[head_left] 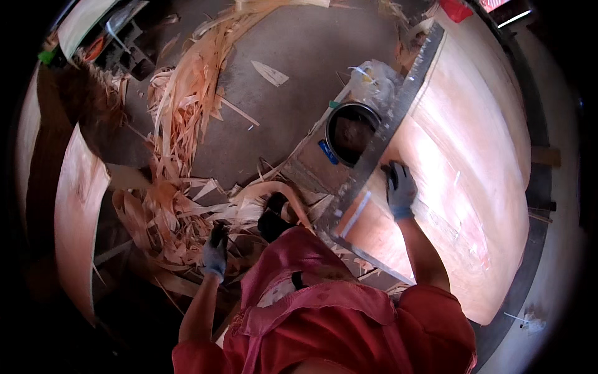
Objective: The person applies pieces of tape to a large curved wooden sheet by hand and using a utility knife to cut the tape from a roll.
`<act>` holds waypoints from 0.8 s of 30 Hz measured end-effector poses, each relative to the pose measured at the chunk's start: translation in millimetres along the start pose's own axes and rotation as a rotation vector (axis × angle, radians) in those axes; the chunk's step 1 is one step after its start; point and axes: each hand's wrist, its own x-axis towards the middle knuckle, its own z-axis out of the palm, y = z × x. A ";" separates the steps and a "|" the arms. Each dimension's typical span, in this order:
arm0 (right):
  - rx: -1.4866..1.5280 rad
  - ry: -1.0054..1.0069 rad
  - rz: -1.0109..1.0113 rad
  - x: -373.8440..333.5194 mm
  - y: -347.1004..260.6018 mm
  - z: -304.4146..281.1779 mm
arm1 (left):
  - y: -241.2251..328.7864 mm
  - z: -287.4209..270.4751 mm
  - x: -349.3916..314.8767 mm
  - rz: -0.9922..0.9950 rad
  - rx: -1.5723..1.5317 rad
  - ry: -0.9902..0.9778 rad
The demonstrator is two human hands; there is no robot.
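My right hand (400, 189), in a grey glove with black finger areas, rests on a pale wood veneer sheet (448, 149). Its fingers are apart and nothing shows in them. The sheet covers the table to my right, close to the dark, worn table edge (405, 93). Low at my left side is my left hand (215, 252), gloved the same way, above a heap of torn veneer strips (168, 218). Its dark fingers look loosely extended, and I see nothing held in them. A pale narrow strip (355, 215) lies near the table's front corner.
A black round bucket (353, 133) stands against the table's left side, next to a clear plastic bag (374, 81). Long veneer scraps (199, 68) run across the grey floor. A curved veneer sheet (78, 206) stands at the left. My dark shoe (272, 224) is among the strips.
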 end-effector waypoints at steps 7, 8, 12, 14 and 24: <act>0.048 -0.111 0.050 2.2 -10.8 -5.5 | 44.4 52.8 130.7 -0.093 -0.082 -0.295; 0.073 -0.165 0.087 -1.3 -11.3 -10.1 | 53.7 57.8 143.1 -0.094 -0.014 -0.340; 0.033 -0.182 0.122 8.0 -19.5 -11.3 | 62.2 53.6 198.3 -0.411 -0.318 -0.260; 0.014 -0.189 0.124 13.3 -22.0 -11.8 | 84.8 56.8 226.1 -0.552 -0.387 -0.262; 0.141 -0.328 0.639 56.3 -45.6 -30.5 | 196.2 62.9 338.9 -0.438 0.200 -0.491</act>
